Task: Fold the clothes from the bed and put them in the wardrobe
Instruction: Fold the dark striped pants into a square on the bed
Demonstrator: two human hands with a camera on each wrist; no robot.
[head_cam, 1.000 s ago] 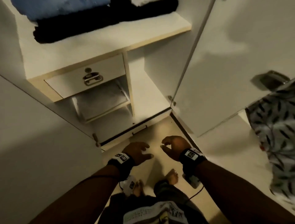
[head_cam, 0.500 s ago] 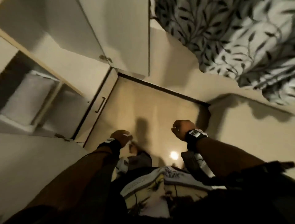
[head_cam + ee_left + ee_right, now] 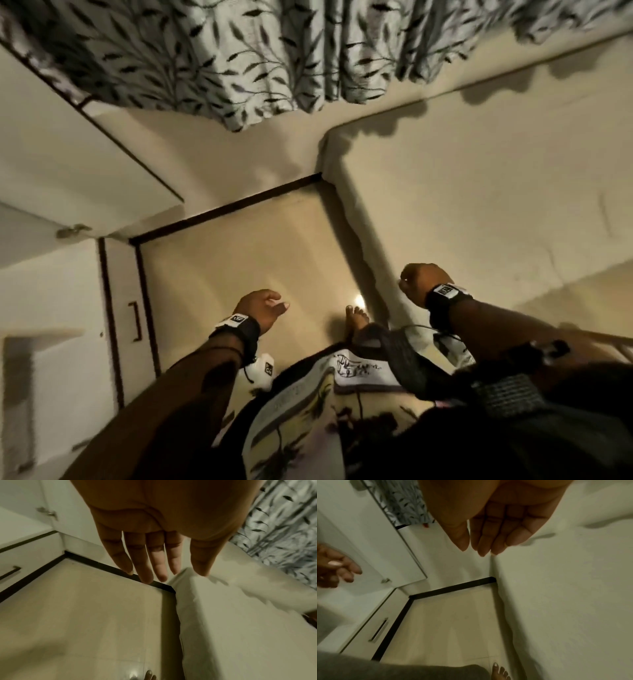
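Both my hands are empty and hang over the floor between wardrobe and bed. My left hand (image 3: 265,305) (image 3: 154,566) has straight, relaxed fingers and holds nothing. My right hand (image 3: 419,281) (image 3: 481,543) is loosely curled at the bed's near edge, with nothing in it. The bed (image 3: 496,192) (image 3: 240,622) (image 3: 565,588) with its pale sheet fills the right side; no clothes show on the part in view. The white wardrobe (image 3: 51,274) stands at the left, its open door (image 3: 75,150) swung out; its shelves are out of view.
A leaf-patterned curtain (image 3: 239,54) hangs along the far wall above the bed's corner. A lower drawer with a dark handle (image 3: 135,320) faces the beige tiled floor (image 3: 239,260). My bare foot (image 3: 356,317) stands by the bed's side.
My view has swung right, away from the wardrobe shelves and toward the bed. Both hands have moved with me, staying empty; the right hand now reaches the bed's edge.
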